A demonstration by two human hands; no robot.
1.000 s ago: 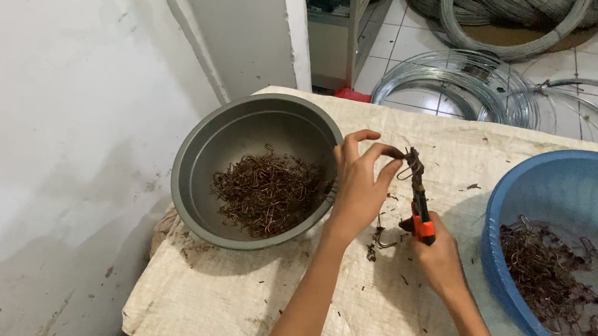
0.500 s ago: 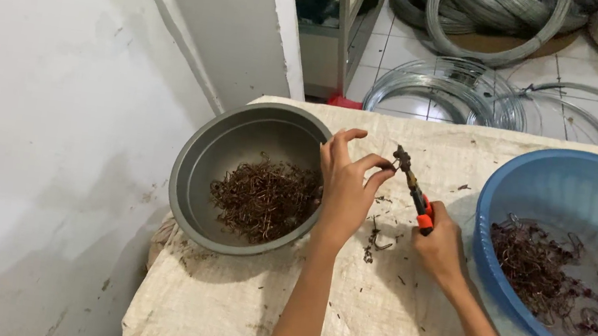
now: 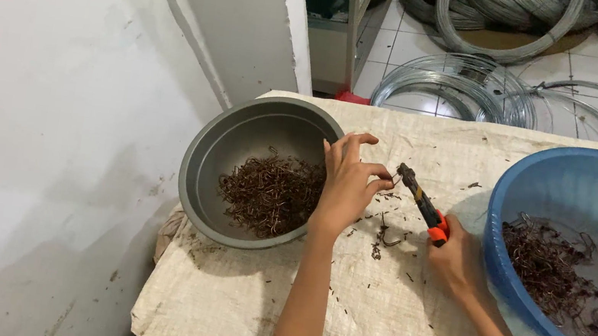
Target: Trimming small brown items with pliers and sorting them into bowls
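Wire-trimming station on a cloth-covered tabletop (image 3: 386, 326).

The blue basin (image 3: 574, 181) of rusty wire pieces occupies the right edge; the grey metal bowl (image 3: 241, 137) of brown clippings sits at the left edge. Between them, the left hand (image 3: 347, 186) pinches a small wire piece (image 3: 393, 180) against the tip of the orange-handled pliers (image 3: 421, 205), gripped firmly by the right hand (image 3: 456, 260).

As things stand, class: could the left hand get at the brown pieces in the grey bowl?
Probably yes. The left hand hovers at the grey bowl rim, the brown pieces lie uncovered just beside it, and nothing stands between.
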